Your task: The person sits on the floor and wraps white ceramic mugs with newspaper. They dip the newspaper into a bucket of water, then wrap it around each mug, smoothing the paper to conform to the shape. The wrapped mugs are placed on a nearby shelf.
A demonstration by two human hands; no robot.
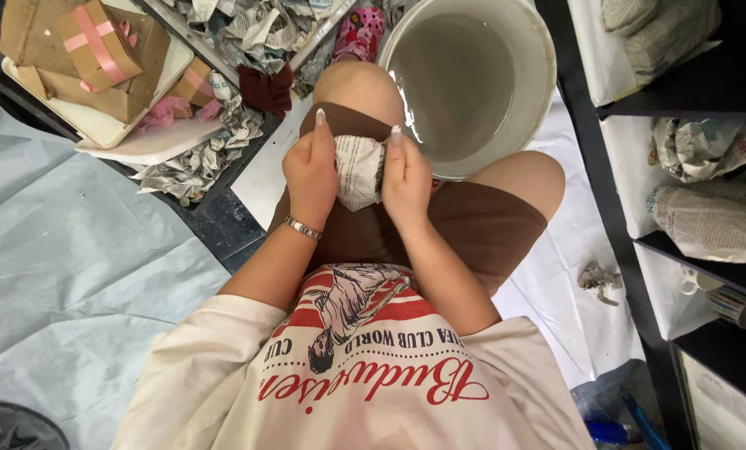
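Observation:
A small bundle wrapped in newspaper [359, 169] rests on my lap, over my brown shorts. My left hand [313, 173] grips its left side, with a metal bracelet on the wrist. My right hand [405, 178] grips its right side. Both thumbs point up along the bundle's edges. What is inside the paper is hidden. Just beyond my knee stands a white bucket [533, 92] of cloudy grey water.
A tray with brown boxes tied in pink ribbon [94, 42] lies at the upper left, next to shredded newspaper [252, 33]. Dark shelves [618, 242] on the right hold newspaper-wrapped items [710, 221] and a cup [735, 304]. Grey-blue sheeting [73, 267] covers the floor at left.

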